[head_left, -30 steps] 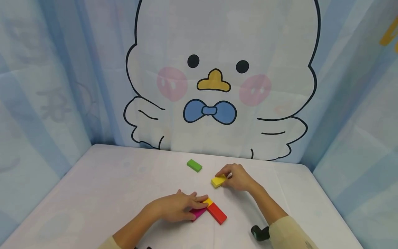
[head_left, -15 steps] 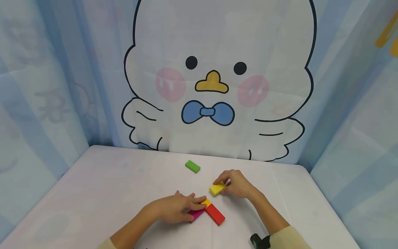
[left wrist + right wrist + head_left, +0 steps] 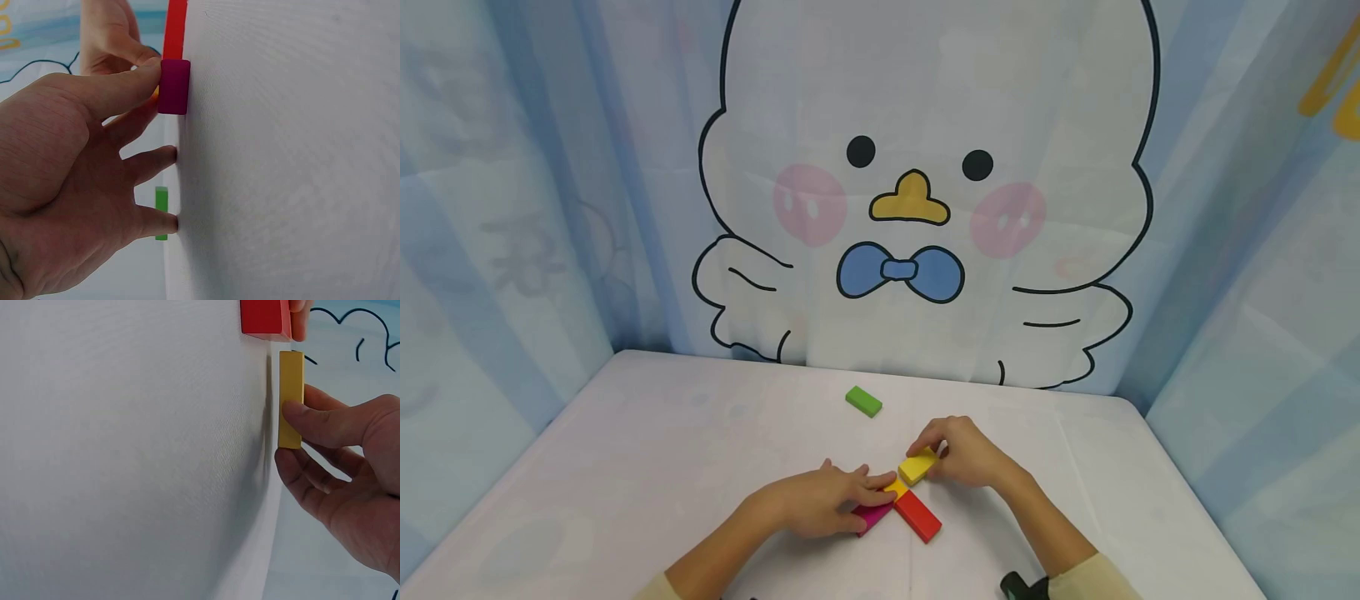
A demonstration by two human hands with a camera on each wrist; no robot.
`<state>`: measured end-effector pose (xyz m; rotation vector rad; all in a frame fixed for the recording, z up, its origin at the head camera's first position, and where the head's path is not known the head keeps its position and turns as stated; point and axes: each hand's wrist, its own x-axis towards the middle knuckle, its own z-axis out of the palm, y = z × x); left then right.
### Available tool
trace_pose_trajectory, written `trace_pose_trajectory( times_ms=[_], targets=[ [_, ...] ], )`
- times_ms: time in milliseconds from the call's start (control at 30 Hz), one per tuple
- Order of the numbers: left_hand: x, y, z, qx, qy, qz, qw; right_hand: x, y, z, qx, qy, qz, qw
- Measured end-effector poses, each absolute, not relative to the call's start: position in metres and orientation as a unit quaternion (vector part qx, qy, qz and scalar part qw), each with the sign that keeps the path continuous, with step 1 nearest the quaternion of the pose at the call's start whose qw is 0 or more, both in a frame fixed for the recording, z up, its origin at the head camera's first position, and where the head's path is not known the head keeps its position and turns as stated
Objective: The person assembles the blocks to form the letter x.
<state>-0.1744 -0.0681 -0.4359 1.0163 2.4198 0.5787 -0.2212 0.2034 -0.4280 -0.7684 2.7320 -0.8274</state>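
Note:
My left hand (image 3: 820, 502) lies over a magenta block (image 3: 874, 518) and a small orange-yellow block (image 3: 897, 488), its fingers fairly straight. In the left wrist view the thumb touches the top edge of the magenta block (image 3: 174, 87), and other fingertips reach the tabletop. A red block (image 3: 918, 517) slants away from the orange-yellow one, touching or almost touching it. My right hand (image 3: 966, 454) pinches a yellow block (image 3: 917, 467) between thumb and fingers, near the orange-yellow block. In the right wrist view the yellow block (image 3: 291, 369) appears slightly off the table surface.
A green block (image 3: 864, 402) lies farther back on the white-covered table (image 3: 647, 442). A dark object (image 3: 1013, 586) sits beside the right sleeve at the front. Behind the table hangs a curtain (image 3: 925, 333) with a cartoon bird; more curtain hangs at both sides.
My right hand has brought the yellow block nearer to me and slightly left, up to the orange-yellow block. The left hand and the other blocks have stayed put. The head view has shifted slightly.

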Motion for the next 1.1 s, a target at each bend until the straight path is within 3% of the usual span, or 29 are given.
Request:
trace_pose_trajectory(
  times_ms=[1100],
  targets=[
    [-0.1736,-0.0678,-0.4340,0.367,0.878,0.211,0.224,-0.2170,0.1979,-0.4337,-0.276,0.920,-0.263,0.093]
  ],
)
